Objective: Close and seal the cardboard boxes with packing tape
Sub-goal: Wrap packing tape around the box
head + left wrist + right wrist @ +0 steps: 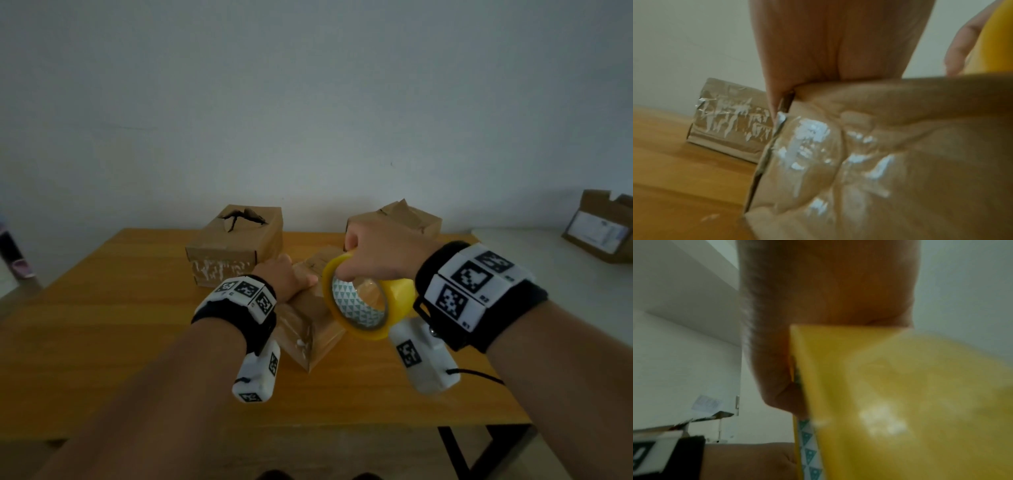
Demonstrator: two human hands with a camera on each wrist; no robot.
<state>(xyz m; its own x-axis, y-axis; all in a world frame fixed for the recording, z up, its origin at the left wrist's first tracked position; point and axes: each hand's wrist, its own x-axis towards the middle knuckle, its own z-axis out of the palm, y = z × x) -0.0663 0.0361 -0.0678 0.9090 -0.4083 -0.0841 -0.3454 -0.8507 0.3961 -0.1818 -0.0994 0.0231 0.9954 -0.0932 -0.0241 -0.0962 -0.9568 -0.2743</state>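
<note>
Wooden table [102,318] (three boxes) against pale wall [308,102]

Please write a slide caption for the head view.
Left hand steadies a cardboard box while right hand holds yellow tape roll above it.

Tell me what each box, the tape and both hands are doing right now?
near box: closed, held down.
left back box: top torn open.
right back box: top crumpled, partly hidden.
tape roll: held above near box.
left hand: presses on near box.
right hand: grips tape roll.
</note>
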